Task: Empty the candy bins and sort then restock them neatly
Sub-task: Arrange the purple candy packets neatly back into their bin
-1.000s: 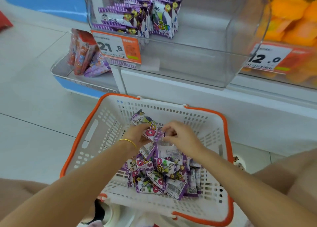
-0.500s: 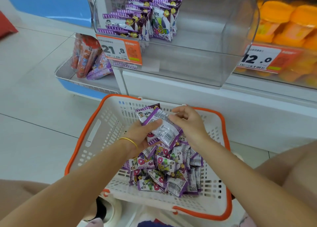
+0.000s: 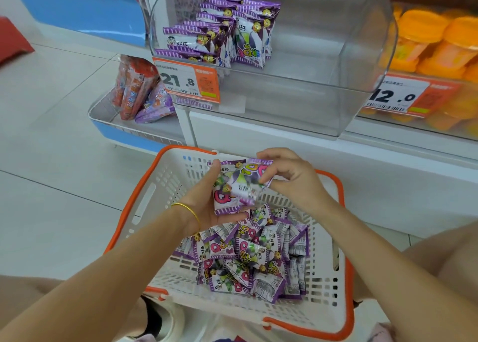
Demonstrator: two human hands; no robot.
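A white basket with an orange rim (image 3: 144, 202) stands on the floor and holds a loose pile of purple candy packets (image 3: 248, 259). Above the pile, my left hand (image 3: 204, 202) grips a small stack of purple packets (image 3: 232, 186) from the left. My right hand (image 3: 292, 178) pinches the top packet of that stack at its right edge. Higher up, a clear plastic bin (image 3: 323, 65) holds neat rows of the same purple packets (image 3: 227, 31) in its left part; its right part is bare.
An orange price tag reading 21.8 (image 3: 186, 81) hangs on the bin's front. To the right, a bin of orange packets (image 3: 434, 44) carries a 12.0 tag. A low blue-edged shelf (image 3: 124, 129) at left holds red and purple packets. White floor tiles spread to the left.
Both hands have lifted packets out of the basket pile and raised them. The top packet has been turned from its printed back to its coloured front.
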